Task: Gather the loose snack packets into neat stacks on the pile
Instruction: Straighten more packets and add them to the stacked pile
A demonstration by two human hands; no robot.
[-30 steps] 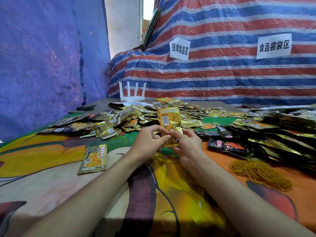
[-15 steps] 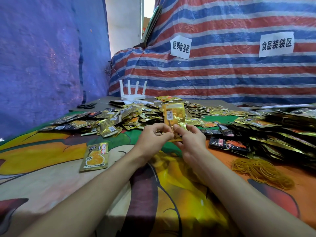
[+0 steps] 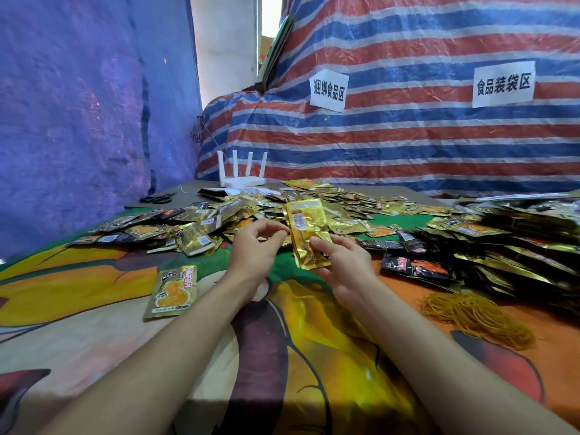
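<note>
Early days yet: loose packets [image 3: 216, 221] litter the cloth [image 3: 94, 340], with the pile [image 3: 518, 243] at the right. The right hand [image 3: 342, 262] pinches a gold packet [image 3: 306, 226] upright in mid-air. The left hand [image 3: 255, 249] curls at its edge, grip unclear. A moment ago both hands pinched it together; now they've parted.
</note>
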